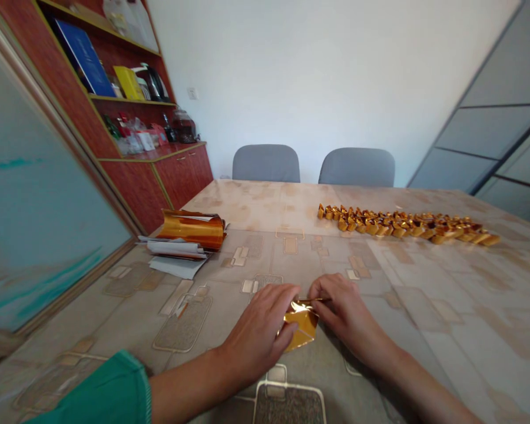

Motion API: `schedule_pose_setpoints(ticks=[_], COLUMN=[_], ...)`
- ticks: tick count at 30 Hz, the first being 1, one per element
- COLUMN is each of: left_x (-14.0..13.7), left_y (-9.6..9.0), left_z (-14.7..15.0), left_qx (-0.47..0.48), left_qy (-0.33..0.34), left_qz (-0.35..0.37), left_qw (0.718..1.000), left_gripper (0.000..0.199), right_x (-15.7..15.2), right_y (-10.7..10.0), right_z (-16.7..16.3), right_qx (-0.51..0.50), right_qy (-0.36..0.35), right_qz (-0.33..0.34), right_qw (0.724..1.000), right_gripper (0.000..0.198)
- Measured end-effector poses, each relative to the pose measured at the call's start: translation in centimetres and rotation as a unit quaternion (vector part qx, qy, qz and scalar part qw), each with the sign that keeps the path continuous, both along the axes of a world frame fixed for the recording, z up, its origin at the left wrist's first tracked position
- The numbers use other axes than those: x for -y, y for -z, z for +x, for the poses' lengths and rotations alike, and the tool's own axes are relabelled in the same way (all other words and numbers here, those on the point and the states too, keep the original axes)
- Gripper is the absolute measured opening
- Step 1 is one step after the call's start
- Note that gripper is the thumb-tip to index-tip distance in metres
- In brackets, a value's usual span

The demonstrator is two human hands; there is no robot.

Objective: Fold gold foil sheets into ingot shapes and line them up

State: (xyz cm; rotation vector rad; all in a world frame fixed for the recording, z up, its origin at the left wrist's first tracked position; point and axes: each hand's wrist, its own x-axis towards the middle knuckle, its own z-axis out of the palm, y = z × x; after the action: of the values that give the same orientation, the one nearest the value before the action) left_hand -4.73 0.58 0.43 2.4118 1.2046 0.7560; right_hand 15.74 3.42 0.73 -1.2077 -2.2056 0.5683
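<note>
Between my two hands, over the near middle of the table, is a sheet of shiny gold foil paper [302, 331], partly folded, its lower end coming to a point. My left hand [265, 321] grips its left side, with the thumb lying across the front. At the upper right edge, the fingers of my right hand [342, 306] pinch the foil where it is creased. Fingertips of both hands partly cover the folds. Farther off on the right lie rows of several folded gold foil pieces [393, 227].
On the left of the patterned table [229, 306] sits a curled stack of gold foil sheets [194, 229] with white-backed paper [179, 267] beneath. Two grey chairs [266, 163] stand along the far edge. A reddish cabinet [176, 176] with shelves is at the back left.
</note>
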Motion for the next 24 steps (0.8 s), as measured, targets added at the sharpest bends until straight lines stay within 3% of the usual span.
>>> schedule_pose_setpoints(ticks=[3,7,13,16,24], left_x=[-0.4,-0.6,-0.4,-0.4,-0.4], left_y=[0.1,0.5,0.5,0.2,-0.5], left_z=[0.1,-0.2,-0.3,-0.1,0.3], left_qx=[-0.005,-0.021,0.024,0.058,0.153], left_qy=[-0.024,-0.023,-0.004,-0.006,-0.017], left_qz=[-0.019,-0.027,-0.056,-0.091,-0.185], left_qw=[1.0,0.999,0.998,0.994,0.971], left_gripper=[0.015,0.034,0.038,0.039,0.043], right_x=[0.7,1.1,0.6,0.3,0.1], right_y=[-0.6,-0.4,0.6,0.2,-1.0], right_z=[-0.3,-0.3,0.9,1.3,1.6], right_qx=[-0.059,-0.133,-0.246,-0.263,-0.241], right_qy=[-0.017,-0.019,-0.018,0.0,0.073], right_qz=[-0.044,-0.122,-0.257,-0.256,-0.157], right_qw=[0.997,0.983,0.934,0.93,0.955], right_gripper=[0.012,0.011,0.022,0.023,0.014])
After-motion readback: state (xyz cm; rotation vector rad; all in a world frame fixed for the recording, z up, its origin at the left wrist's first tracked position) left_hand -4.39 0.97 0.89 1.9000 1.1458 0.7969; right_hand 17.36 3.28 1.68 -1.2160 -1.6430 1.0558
